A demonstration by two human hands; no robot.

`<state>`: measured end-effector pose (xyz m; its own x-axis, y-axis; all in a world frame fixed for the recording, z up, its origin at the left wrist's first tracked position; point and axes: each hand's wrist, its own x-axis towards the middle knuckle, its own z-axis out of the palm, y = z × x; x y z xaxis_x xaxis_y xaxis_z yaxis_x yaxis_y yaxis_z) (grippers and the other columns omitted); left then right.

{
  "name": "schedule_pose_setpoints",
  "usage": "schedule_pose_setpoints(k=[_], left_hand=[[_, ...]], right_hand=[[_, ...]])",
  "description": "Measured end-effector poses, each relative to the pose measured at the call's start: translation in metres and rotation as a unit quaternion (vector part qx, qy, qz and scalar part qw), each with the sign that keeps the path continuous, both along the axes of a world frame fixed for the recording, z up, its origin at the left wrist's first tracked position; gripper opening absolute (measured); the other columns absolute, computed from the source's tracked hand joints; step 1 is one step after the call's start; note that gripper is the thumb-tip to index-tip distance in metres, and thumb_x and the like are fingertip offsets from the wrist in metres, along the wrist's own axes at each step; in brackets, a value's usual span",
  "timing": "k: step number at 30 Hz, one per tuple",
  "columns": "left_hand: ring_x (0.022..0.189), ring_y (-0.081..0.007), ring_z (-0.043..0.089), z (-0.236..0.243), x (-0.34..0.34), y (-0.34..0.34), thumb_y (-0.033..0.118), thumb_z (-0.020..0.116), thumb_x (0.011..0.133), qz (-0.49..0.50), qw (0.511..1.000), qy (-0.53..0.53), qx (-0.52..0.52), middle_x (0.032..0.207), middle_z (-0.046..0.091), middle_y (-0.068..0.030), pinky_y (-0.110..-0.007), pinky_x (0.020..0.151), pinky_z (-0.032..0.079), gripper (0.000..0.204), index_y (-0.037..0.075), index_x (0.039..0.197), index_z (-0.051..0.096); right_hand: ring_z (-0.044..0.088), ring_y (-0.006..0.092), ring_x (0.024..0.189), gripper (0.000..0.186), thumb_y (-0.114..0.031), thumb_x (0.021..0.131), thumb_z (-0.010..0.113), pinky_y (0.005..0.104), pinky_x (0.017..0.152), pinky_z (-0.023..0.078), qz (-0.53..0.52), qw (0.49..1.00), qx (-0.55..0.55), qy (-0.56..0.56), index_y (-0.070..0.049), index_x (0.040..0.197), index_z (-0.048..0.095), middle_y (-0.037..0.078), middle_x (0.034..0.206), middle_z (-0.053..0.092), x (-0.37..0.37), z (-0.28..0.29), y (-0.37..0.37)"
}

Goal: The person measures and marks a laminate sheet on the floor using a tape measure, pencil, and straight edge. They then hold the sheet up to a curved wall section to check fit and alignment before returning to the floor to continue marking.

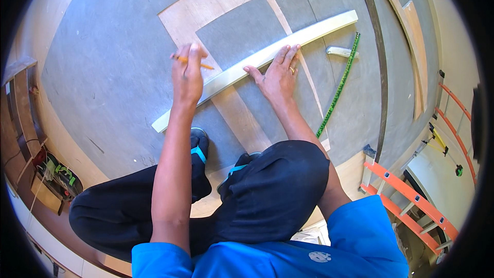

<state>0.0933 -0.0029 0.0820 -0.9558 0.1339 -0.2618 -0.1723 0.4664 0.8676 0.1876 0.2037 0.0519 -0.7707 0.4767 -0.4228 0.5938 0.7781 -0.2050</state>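
My left hand (pixel 188 74) is closed around a yellow-orange pencil (pixel 207 66), its tip just above the far edge of a long white bar (pixel 226 76). The bar lies diagonally on a large grey sheet (pixel 113 56), crossing a light wood-coloured frame shape (pixel 216 0). With fingers spread, my right hand (pixel 280 74) rests along the near edge of the bar, fingertips and thumb touching it. A green measuring strip with dark markings (pixel 337 95) lies right of that hand. Close to its far end is a small white tool (pixel 339 51), perhaps a utility knife.
A long dark strip (pixel 381 56) runs along the right of the sheet, with wooden boards (pixel 416 56) beyond. An orange ladder (pixel 411 195) stands at lower right. Tools and a bag (pixel 59 175) sit at lower left. My shoes (pixel 199 144) are on the sheet's near edge.
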Motion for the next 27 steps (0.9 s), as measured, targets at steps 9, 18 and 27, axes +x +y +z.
schedule_pose_setpoints(k=[9, 18, 27], left_hand=[[0.074, -0.0148, 0.063, -0.046, -0.036, 0.129, 0.032, 0.071, 0.098, -0.163, 0.962, -0.128, 0.176, 0.085, 0.072, -0.006, -0.032, 0.071, 0.052, 0.032, 0.001, 0.103, 0.075], [0.08, -0.0167, 0.067, -0.065, -0.044, 0.163, 0.026, 0.073, 0.093, -0.122, 0.968, -0.057, 0.214, 0.086, 0.075, -0.0106, -0.033, 0.076, 0.053, 0.026, 0.004, 0.107, 0.08], [0.082, -0.0255, 0.072, -0.072, -0.042, 0.161, 0.023, 0.072, 0.091, -0.273, 0.957, 0.029, 0.088, 0.093, 0.078, -0.0145, -0.038, 0.076, 0.055, 0.022, 0.007, 0.104, 0.08]], right_hand=[[0.016, 0.0547, 0.156, 0.136, -0.073, 0.08, 0.076, 0.0627, 0.123, 0.027, -0.003, 1.0, -0.008, 0.012, 0.016, 0.161, 0.011, 0.038, 0.169, 0.004, -0.001, 0.003, -0.002], [0.015, 0.0559, 0.156, 0.136, -0.068, 0.079, 0.08, 0.0659, 0.122, 0.027, -0.022, 0.999, -0.033, 0.018, 0.016, 0.16, 0.011, 0.038, 0.169, 0.003, -0.001, 0.002, -0.002], [0.018, 0.0558, 0.155, 0.135, -0.067, 0.079, 0.081, 0.0662, 0.12, 0.029, -0.022, 0.999, -0.029, 0.029, 0.017, 0.159, 0.013, 0.039, 0.169, 0.003, 0.0, 0.003, -0.001]])
